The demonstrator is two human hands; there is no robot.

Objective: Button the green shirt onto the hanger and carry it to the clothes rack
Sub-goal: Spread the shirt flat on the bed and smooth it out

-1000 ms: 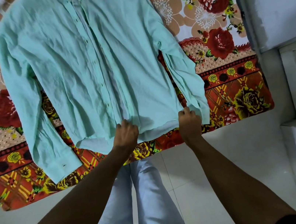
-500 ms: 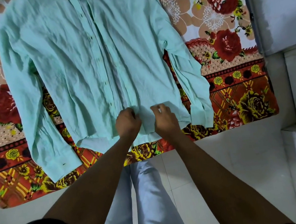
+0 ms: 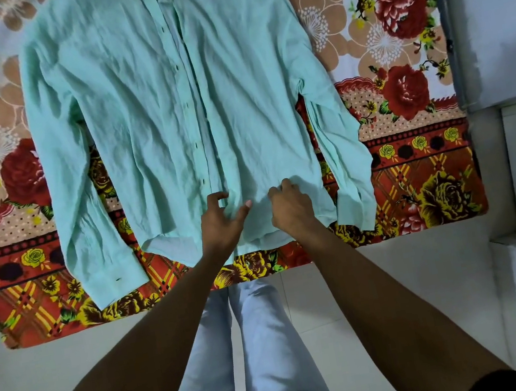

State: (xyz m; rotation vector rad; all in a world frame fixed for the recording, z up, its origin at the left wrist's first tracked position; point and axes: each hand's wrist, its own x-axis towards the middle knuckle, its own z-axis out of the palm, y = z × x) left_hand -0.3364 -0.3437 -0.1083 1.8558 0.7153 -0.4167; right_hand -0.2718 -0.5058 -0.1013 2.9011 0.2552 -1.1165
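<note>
Shirt [image 3: 169, 114] lies flat, front up, on a floral sheet [image 3: 395, 48] spread over the bed; its hem is at the near edge of the sheet, collar away from the person at the top of the view. Long axis runs near-to-far, along the placket [image 3: 190, 104], with a slight lean; both sleeves lie down the sides, cuffs toward the near edge. Buttons show down the placket; whether each is fastened I cannot tell. No hanger or rack is in view, so whether a hanger sits inside the shoulders cannot be told. Left hand [image 3: 222, 223] is at the lower placket, fingers loosely curled and spread, thumb out to the right, touching the cloth without a clear pinch. Right hand [image 3: 290, 205] is just beside it, fingers curled, pinching a small fold of the front panel above the hem. Judgement: the step in hand is the lowest button or a straightening of the hem. Risks: the cloth is thin and heavily creased, so the pull from the right hand could drag the front panels out of line and pair a button with the wrong hole. The hem lies at the sheet's edge, so a tug toward the person could slide the shirt off onto the floor [image 3: 348, 282]. Lifting from the hem alone would let the collar end fold over.
</note>
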